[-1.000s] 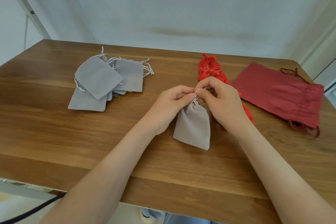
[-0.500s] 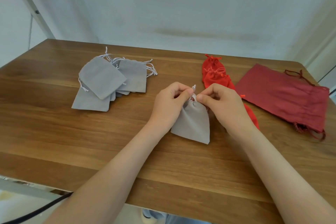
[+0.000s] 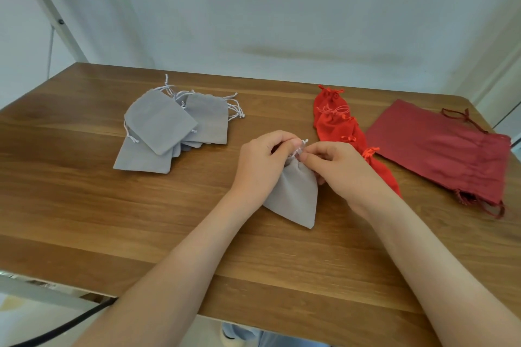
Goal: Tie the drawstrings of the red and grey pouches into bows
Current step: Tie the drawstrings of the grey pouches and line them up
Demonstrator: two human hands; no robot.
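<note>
Two bare hands meet over the middle of a wooden table [image 3: 84, 205]. The left hand [image 3: 262, 166] has its fingers curled, thumb and forefinger pinching the pale drawstring [image 3: 300, 148] at the gathered neck of a small grey pouch [image 3: 296, 200]. The right hand [image 3: 341, 172] comes in from the other side, its fingertips also pinching the drawstring, right against the left hand's fingers. A short end of cord sticks up between them. The fingers cover the cord, so it cannot be told whether a knot or bow has formed. The grey pouch lies on the table with its neck pointing away from the person, its left side partly under the left palm.

To the left and further back lies a loose pile of grey pouches [image 3: 160, 124], overlapping, their white cords trailing out. To the right of the hands, a row of small bright red pouches [image 3: 335, 124] runs from the far side toward the right wrist, which partly covers the nearest one. Further right lies a larger dark red bag [image 3: 439, 149], flat, with dark cords trailing from its right end. A pale wall stands behind the table. A black cable [image 3: 56, 329] passes below the near left corner.
</note>
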